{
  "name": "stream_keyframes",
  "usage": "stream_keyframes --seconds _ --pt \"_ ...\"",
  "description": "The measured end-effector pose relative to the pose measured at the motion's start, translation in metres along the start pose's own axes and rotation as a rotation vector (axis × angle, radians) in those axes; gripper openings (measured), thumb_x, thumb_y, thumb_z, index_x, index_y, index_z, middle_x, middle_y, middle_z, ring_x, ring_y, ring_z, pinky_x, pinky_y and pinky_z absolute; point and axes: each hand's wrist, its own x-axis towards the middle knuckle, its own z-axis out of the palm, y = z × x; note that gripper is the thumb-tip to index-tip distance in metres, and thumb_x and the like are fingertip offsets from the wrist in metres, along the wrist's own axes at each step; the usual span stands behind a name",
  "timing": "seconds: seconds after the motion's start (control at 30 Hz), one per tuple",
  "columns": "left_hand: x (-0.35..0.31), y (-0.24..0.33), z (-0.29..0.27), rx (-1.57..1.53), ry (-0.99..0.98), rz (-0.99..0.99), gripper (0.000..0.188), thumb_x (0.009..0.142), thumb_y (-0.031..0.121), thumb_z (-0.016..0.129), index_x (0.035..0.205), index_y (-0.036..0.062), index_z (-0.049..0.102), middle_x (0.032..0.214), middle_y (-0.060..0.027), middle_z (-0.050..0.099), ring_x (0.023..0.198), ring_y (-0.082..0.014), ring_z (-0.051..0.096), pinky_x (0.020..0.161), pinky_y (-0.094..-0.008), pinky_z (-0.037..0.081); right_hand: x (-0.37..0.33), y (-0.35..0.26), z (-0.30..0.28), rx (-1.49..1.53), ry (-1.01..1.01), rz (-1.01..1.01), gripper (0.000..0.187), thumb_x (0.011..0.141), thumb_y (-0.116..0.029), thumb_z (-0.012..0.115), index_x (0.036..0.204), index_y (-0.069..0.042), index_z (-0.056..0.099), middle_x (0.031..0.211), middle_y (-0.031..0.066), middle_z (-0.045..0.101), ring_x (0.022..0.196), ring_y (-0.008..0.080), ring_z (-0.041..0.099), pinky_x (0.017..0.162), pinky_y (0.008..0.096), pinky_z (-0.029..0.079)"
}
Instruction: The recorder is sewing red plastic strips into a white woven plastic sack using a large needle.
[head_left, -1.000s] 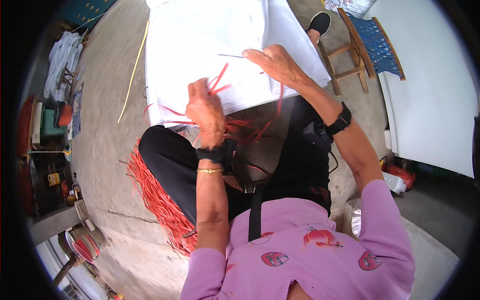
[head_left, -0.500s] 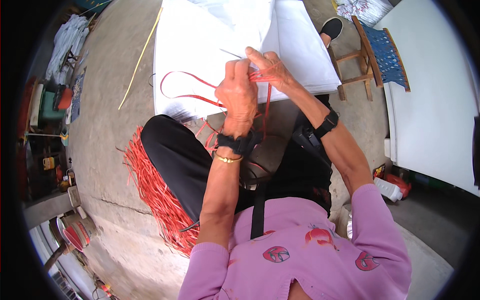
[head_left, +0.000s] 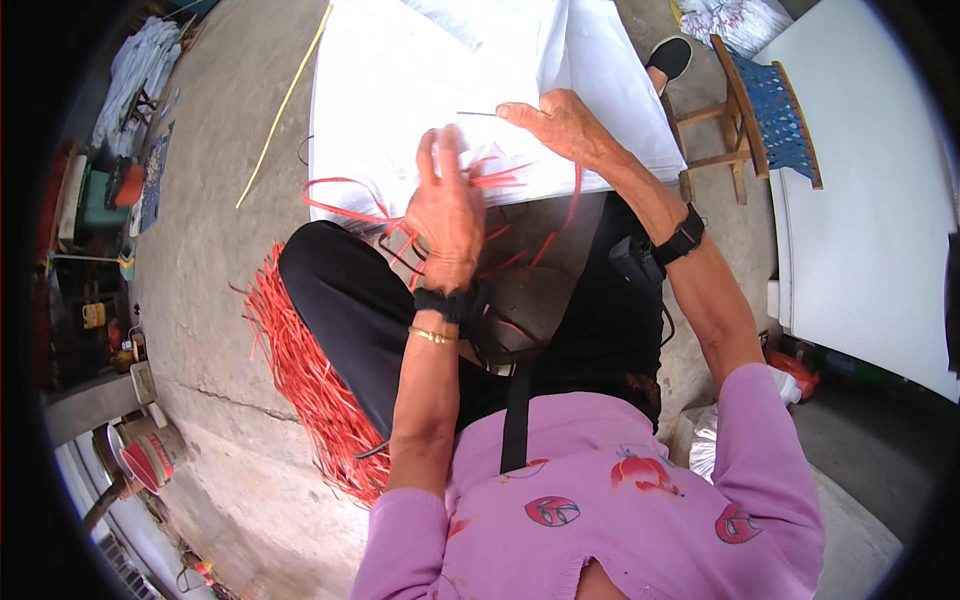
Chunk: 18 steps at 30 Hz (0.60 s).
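Observation:
In my right hand (head_left: 562,128), a thin dark needle-like rod (head_left: 476,113) is pinched, sticking out leftward past the thumb over white sheets (head_left: 385,90). My left hand (head_left: 447,205) is beside it at the near edge of the sheets, its fingers smeared by motion. Red plastic strands (head_left: 497,180) run past the left fingers; whether that hand grips them is hidden. One strand loops out to the left over the white material, and others hang between my knees.
A thick bundle of red strands (head_left: 318,400) lies on the floor beside my left leg. At the right stands a wooden stool (head_left: 740,110) with a blue woven seat, near a large white panel (head_left: 865,200). A person's dark shoe (head_left: 671,58) shows behind the sheets.
My hands have drawn apart. The left moved left and slightly down, while the right shifted a little right. The strands that crossed my right fingers have come away from them.

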Motion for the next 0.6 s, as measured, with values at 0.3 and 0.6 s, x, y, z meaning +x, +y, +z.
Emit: stream_keyframes --seconds 0.3,0.6 --pt "0.02 -0.008 0.009 -0.036 0.216 -0.055 0.016 0.069 0.0 0.058 0.082 0.0085 0.054 0.076 -0.0094 0.056 0.054 -0.0307 0.056 0.047 -0.0394 0.044 0.006 0.014 0.008 -0.2 -0.105 -0.079 0.068 0.082 -0.055 0.054 0.049 0.004 0.047 0.039 0.0071 0.034 0.041 0.015 0.036 0.04 0.0364 0.034" --pt "0.026 0.014 0.01 -0.076 0.135 -0.097 0.022 0.073 0.007 0.06 0.094 0.0089 0.055 0.085 -0.009 0.054 0.061 -0.0314 0.058 0.05 -0.0398 0.045 0.021 0.002 0.019 0.27 -0.068 0.168 0.055 0.078 -0.054 0.06 0.065 -0.001 0.057 0.057 0.0002 0.043 0.058 0.0101 0.04 0.051 0.0271 0.036"
